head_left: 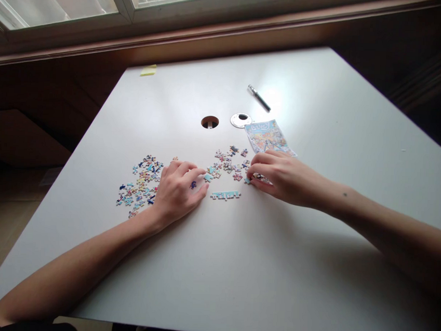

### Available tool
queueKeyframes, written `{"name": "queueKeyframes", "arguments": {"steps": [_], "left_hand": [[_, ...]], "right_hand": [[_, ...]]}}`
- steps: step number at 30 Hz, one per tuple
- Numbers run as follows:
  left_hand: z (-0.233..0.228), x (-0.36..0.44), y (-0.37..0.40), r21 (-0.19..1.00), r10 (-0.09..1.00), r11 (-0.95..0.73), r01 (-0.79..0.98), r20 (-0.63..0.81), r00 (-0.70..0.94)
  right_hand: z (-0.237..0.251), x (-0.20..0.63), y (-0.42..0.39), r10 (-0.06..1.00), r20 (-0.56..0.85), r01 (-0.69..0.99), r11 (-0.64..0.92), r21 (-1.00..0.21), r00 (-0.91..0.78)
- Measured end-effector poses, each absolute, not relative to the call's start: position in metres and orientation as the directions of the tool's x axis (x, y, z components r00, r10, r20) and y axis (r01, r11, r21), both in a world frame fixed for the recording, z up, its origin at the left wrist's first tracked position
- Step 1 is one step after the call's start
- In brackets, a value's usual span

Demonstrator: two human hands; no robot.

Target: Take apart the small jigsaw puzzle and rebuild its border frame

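Both forearms reach in over the white table (311,265), nearest the camera. Left hand (178,188) lies palm down with fingers loosely spread, grasping nothing — its fingertips sit just beside a light blue piece (208,177), and a small dark piece (193,185) shows under them. Right hand (278,177) is curled, fingertips pinching a small cluster (258,177) of joined pieces against the table. Between the hands lies a short strip (225,195) of joined pale blue pieces. Loose pieces form a left pile (142,184) and a middle scatter (229,163). Beyond the right hand lies a colourful picture card (267,135) — its writing is too small to read. Farther off: a cable hole (209,122), its cap (241,120), a pen (259,98), a yellow note (148,70).
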State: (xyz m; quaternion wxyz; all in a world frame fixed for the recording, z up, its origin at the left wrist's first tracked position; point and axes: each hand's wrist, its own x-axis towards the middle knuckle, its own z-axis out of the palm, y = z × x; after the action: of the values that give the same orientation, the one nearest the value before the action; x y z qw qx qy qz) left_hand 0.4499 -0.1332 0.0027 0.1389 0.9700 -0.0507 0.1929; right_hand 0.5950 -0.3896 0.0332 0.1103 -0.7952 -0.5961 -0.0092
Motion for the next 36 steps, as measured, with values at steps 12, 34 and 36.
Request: {"name": "queueKeyframes", "arguments": {"steps": [12, 34, 36], "left_hand": [[0.0055, 0.4491, -0.1352, 0.281, -0.083, -0.940, -0.191, 0.355, 0.931], [0.0006, 0.4499, -0.1301, 0.374, -0.060, -0.900, -0.223, 0.401, 0.914], [0.0022, 0.4508, -0.1301, 0.362, -0.034, -0.913, -0.188, 0.392, 0.919]], "right_hand": [[0.0338, 0.5928, -0.3869, 0.945, 0.138, 0.948, -0.272, -0.167, 0.296], [0.0299, 0.5947, -0.3878, 0.942, 0.103, 0.938, -0.301, -0.169, 0.321], [0.0306, 0.5943, -0.3876, 0.941, 0.098, 0.938, -0.304, -0.164, 0.322]]}}
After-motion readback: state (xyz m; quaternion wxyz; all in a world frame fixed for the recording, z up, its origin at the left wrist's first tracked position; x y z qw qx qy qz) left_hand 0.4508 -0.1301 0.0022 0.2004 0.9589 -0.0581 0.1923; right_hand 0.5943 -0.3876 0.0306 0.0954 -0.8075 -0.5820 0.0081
